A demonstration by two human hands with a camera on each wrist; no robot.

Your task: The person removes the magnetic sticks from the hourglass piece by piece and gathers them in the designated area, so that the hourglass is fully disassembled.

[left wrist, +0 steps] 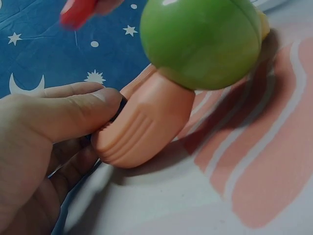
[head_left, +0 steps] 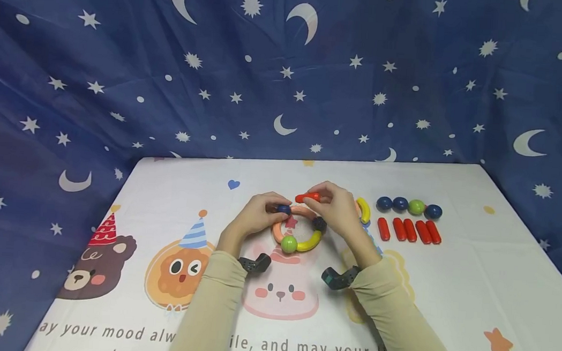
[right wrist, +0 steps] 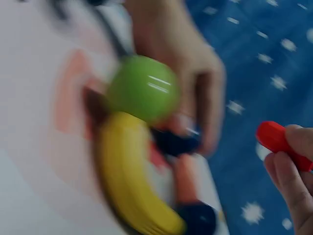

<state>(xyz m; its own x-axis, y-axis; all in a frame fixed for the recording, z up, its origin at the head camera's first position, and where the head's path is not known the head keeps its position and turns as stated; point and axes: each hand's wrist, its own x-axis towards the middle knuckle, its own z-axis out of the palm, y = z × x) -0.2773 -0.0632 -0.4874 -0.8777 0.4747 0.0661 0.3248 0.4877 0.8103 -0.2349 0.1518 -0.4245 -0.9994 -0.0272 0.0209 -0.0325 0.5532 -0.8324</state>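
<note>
My left hand (head_left: 251, 216) pinches a dark blue ball (head_left: 284, 209) at the upper left of a ring of toy balls and curved rods. A green ball (head_left: 289, 244) sits at the ring's near side, with a curved yellow rod (head_left: 311, 242) running from it to another dark ball (head_left: 319, 224). Curved orange rods form the left and far sides; the left wrist view shows one grooved orange rod (left wrist: 151, 115) close by my thumb. My right hand (head_left: 338, 208) holds a short red rod (right wrist: 274, 137) between thumb and fingers, raised just beyond the ring's far right side.
Right of the ring lie several separate red rods (head_left: 384, 229) in a row. Behind them stand dark blue balls (head_left: 400, 205) and one green ball (head_left: 416, 207). Another curved yellow rod (head_left: 364, 210) is partly hidden by my right hand. A starry blue curtain (head_left: 286, 90) hangs behind the table.
</note>
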